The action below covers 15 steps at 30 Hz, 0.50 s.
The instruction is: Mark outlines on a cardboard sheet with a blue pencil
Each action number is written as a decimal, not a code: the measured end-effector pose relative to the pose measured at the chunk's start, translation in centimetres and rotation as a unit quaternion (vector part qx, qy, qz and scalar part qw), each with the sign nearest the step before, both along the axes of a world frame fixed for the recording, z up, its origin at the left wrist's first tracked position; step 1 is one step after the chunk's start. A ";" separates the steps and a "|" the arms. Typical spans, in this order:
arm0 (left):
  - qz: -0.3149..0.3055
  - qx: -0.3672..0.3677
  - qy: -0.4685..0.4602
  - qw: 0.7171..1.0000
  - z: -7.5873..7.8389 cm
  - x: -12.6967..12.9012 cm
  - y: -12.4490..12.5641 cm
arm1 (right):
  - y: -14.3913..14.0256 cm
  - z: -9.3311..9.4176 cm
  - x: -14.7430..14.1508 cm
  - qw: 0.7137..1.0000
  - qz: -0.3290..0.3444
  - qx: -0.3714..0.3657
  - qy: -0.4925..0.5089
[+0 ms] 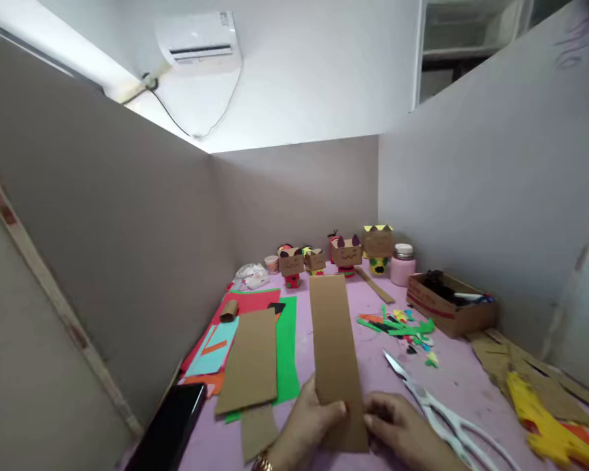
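Observation:
A long brown cardboard strip [332,340] lies lengthwise on the pink table [461,379], reaching away from me. My left hand [308,424] grips its near left edge, thumb on top. My right hand [402,428] holds the near right edge of the same strip. White-handled scissors [434,405] lie just right of my right hand, blades pointing away. A second, wider cardboard piece [251,360] rests to the left on green paper [287,347].
Small cardboard box figures [346,252] and a pink jar [402,265] stand at the back. An open cardboard box [449,304] sits right, coloured paper scraps [397,325] beside it. Yellow foam [544,425] lies at near right, a black phone [169,428] near left. Grey partitions enclose the table.

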<state>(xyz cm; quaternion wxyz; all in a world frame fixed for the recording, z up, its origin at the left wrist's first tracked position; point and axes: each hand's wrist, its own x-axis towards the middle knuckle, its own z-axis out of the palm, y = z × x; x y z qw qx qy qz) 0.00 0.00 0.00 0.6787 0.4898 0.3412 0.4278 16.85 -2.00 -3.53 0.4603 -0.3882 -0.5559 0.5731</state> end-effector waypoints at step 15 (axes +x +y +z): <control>-0.166 -0.047 0.040 0.984 1.7 -0.1 -1.6 | -0.5 3.0 1.2 0.990 -0.044 -0.038 0.132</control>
